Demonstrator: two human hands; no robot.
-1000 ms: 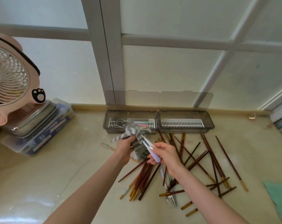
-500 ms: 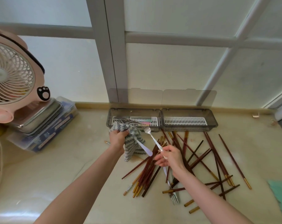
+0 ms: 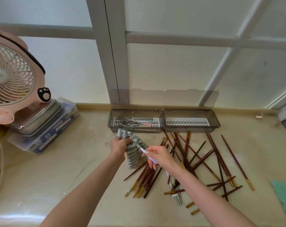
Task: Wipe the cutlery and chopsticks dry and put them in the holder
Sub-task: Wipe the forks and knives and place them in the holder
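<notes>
Now | left hand [image 3: 120, 145] grips cloth [image 3: 133, 155] | right hand [image 3: 161, 156] pinches lilac-handled utensil [image 3: 143, 151]

Beige counter [image 3: 40, 185] under scattered chopsticks [image 3: 196, 161], fork [image 3: 175, 196], holder [image 3: 163, 120], fan [image 3: 12, 74].

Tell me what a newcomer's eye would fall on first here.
First, the dark chopsticks strewn across the counter, right of centre. Then the two hands in the middle: the left hand grips a grey striped cloth, and the right hand holds a lilac-handled utensil whose head is buried in it. A big pink fan fills the left edge, and the grey holder at the back has forks in its left compartment only.
</notes>
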